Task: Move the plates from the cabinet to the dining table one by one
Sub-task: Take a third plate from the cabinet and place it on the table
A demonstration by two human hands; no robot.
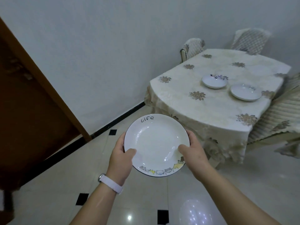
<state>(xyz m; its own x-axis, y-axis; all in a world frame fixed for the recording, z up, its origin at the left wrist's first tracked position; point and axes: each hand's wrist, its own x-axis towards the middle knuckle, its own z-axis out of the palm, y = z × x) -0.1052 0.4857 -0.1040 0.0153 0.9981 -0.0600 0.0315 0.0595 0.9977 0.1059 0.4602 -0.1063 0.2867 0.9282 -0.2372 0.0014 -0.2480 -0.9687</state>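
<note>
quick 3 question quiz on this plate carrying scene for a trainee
1. True or false: the "life" plate already rests on the dining table.
2. How many plates lie on that table?
3. Which hands grip the "life" plate? A left only, B right only, C both.
Key: 1 false; 2 two, the far plate and the near plate; 3 C, left hand and right hand.

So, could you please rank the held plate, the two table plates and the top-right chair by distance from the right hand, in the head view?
1. The held plate: gripped at its right rim by the right hand.
2. The right plate and left plate, on the table: too close to call.
3. The top-right chair: behind the table, farthest.
</note>
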